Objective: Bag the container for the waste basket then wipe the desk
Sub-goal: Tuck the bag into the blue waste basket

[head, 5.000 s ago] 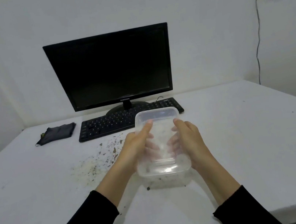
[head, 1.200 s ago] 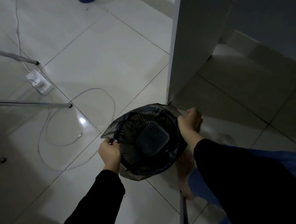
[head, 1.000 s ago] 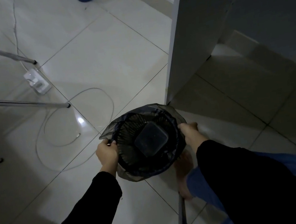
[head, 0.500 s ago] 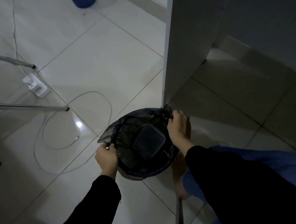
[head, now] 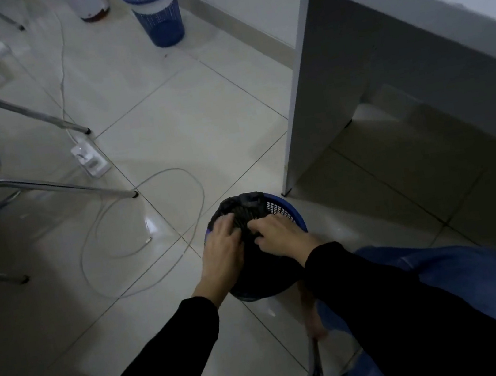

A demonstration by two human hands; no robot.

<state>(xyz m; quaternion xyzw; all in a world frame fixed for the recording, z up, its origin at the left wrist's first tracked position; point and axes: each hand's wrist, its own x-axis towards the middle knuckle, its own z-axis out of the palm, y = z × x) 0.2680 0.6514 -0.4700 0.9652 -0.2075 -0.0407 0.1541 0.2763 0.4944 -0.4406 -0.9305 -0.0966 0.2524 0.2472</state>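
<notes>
Left hand (head: 222, 249): palm down on the black bag (head: 246, 217), fingers curled into the gathered plastic, gripping it.
Right hand (head: 277, 233): also on the bag, fingers pinching the bunched plastic just beside the left hand; the two hands nearly touch.
Black bag: pulled together into a crumpled bunch at the top; its lower part bulges dark below the hands.
Container: not visible; whether it sits inside the closed bag cannot be told from this view.
Waste basket (head: 285, 209): blue mesh, standing on the floor; its rim shows at the right and far side of the bag, which sits in it.
Sleeves: black, both arms reaching down and forward; blue trouser leg (head: 466, 280) at lower right.
Surface (head: 336, 78): white side panel and underside rising just beyond the basket, top not seen.
Floor (head: 198, 124): pale tiles, glossy.
White cable (head: 148, 215): looped on the tiles left of the basket, running to a power strip (head: 90, 160).
Chair legs (head: 47, 185): metal, left side, red seat edge above.
Second blue basket (head: 156, 10): far, near the wall.
</notes>
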